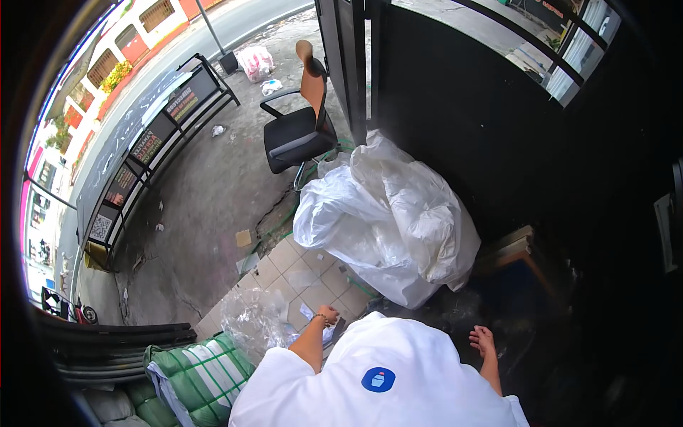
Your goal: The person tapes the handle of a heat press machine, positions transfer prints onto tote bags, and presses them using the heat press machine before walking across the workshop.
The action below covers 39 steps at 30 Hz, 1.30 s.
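My left hand (328, 314), with a bracelet at the wrist, hangs over the tiled floor (284, 265) with its fingers loosely bent and nothing visible in them. Below it are paper scraps (306, 311), and to its left a crumpled clear plastic sheet (252, 318). On the other side, my right hand (483, 341) is held out, fingers apart and slightly curled, above a dark floor area. In front of both hands lies a large heap of whitish plastic sheeting (398, 220), touching neither.
A black-and-orange office chair (302, 132) stands beyond the sheeting, near a black gate (455, 71). A green-strapped bundle (203, 381) is at lower left. A framed board (516, 267) leans at right. A metal barrier (153, 139) lines the street.
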### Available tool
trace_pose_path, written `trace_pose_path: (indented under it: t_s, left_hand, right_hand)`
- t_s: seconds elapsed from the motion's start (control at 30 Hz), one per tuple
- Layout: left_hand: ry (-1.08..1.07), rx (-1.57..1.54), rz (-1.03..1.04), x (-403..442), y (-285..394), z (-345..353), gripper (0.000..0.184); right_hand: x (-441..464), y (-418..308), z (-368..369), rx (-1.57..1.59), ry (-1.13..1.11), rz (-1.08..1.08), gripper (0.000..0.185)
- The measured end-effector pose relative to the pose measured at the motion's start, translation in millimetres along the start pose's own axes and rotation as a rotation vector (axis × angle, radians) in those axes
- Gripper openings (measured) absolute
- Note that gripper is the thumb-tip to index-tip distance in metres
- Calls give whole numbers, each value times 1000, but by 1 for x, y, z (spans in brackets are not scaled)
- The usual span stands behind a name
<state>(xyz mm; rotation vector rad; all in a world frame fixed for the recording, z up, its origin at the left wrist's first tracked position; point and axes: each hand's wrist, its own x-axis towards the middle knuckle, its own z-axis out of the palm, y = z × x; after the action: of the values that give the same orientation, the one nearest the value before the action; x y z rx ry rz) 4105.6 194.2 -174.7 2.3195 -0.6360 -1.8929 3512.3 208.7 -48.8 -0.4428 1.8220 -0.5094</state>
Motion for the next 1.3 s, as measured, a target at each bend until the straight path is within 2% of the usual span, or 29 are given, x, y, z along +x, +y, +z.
trace_pose_path:
  t_s: [0.07, 0.2, 0.33, 0.4, 0.6, 0.67, 0.73, 0.8, 0.83, 0.87, 0.93, 0.97, 1.0, 1.03, 1.07, 1.1, 1.17, 1.3]
  left_hand:
    - [-21, 36, 12, -5, 0, 4, 24]
    - [-40, 70, 31, -12, 26, 11, 24]
    - [2, 53, 91, -12, 52, 24, 25]
    - [4, 93, 94, -15, 67, 34, 26]
    - [-19, 288, 153, -6, 119, 90, 32]
    - [42, 678, 378, -10, 133, 115, 35]
    - [27, 781, 362, -14, 150, 143, 36]
    - [23, 933, 488, -7, 169, 174, 37]
    - [21, 933, 492, -89, 209, 192, 36]
    - [-13, 1010, 508, -85, 218, 207, 36]
    - [-100, 763, 521, -73, 234, 238, 32]
    - [-146, 759, 550, -85, 248, 254, 27]
    - [-188, 815, 637, -92, 257, 268, 24]
    - [-253, 836, 666, -66, 256, 279, 23]
    - [-265, 908, 722, -67, 263, 292, 22]
    - [-250, 1106, 1037, -11, 257, 294, 21]
    - [-348, 1172, 989, -16, 270, 317, 22]
    - [-357, 1425, 1222, -24, 312, 365, 24]
  right_hand:
    - [-7, 18, -2, 20, -10, 14, 28]
    - [-6, 77, -9, -71, 10, 194, 28]
    - [-7, 126, -29, 1, -69, 183, 30]
    - [-8, 134, -35, 58, -82, 162, 33]
    - [-3, 130, -65, 206, 78, 202, 31]
    - [27, 158, -87, 264, 74, 183, 33]
    - [36, 179, -95, 437, 106, 94, 35]
    - [21, 157, -104, 511, 118, 112, 39]
    - [30, 169, -111, 484, 97, 156, 40]
    - [29, 184, -115, 478, 84, 214, 41]
    - [43, 219, -118, 487, 71, 121, 40]
    - [63, 246, -125, 504, -11, 126, 41]
    - [68, 260, -125, 512, 59, 73, 43]
    - [50, 253, -132, 535, 120, 107, 42]
    - [35, 252, -138, 613, 133, 30, 44]
    - [23, 250, -143, 662, 195, 30, 45]
    - [13, 271, -145, 706, 271, 14, 41]
    - [2, 323, -131, 883, 303, 47, 33]
